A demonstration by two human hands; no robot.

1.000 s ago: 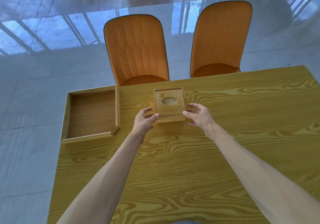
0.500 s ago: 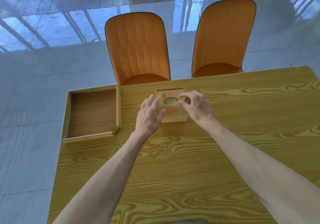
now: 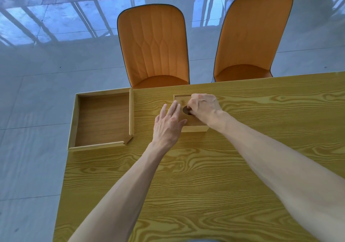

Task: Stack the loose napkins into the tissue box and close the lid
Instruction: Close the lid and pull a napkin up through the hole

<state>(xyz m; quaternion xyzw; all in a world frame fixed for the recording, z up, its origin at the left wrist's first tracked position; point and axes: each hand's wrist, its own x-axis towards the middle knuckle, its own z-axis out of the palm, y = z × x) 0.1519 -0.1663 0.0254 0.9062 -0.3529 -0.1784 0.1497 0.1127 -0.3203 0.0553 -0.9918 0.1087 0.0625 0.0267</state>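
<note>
Wooden tissue box [image 3: 194,127] sits on the table [image 3: 205,176], just above the middle of the frame, near the table's far edge. Lid [image 3: 182,98] is on; it has an oval hole [image 3: 186,110] in its top, dark inside. No loose napkins in view anywhere on the table.

Left hand [image 3: 169,125] lies flat and relaxed, fingers straight and together, palm down over the left edge of the box. Fingertips reach onto the lid beside the hole; thumb rests against the near left corner. It grasps nothing, only presses or steadies.

Right hand [image 3: 204,107] is curled over the right half of the lid, knuckles up. Its fingertips are pinched together at the right rim of the hole and dip into it. Whether they hold anything inside cannot be told; the hand itself hides the tips.

Both forearms come up from the bottom of the frame, bare, converging on the box.

Left of centre: a shallow wooden tray [image 3: 74,122], overhanging the table's left edge. Its inner rail lies well apart from the box.

Upper half of frame: two orange chairs [image 3: 153,45] pushed up to the far side of the table, one straight behind the box, the other to its right. Glossy pale floor [image 3: 37,73] around, showing bluish reflections.
</note>
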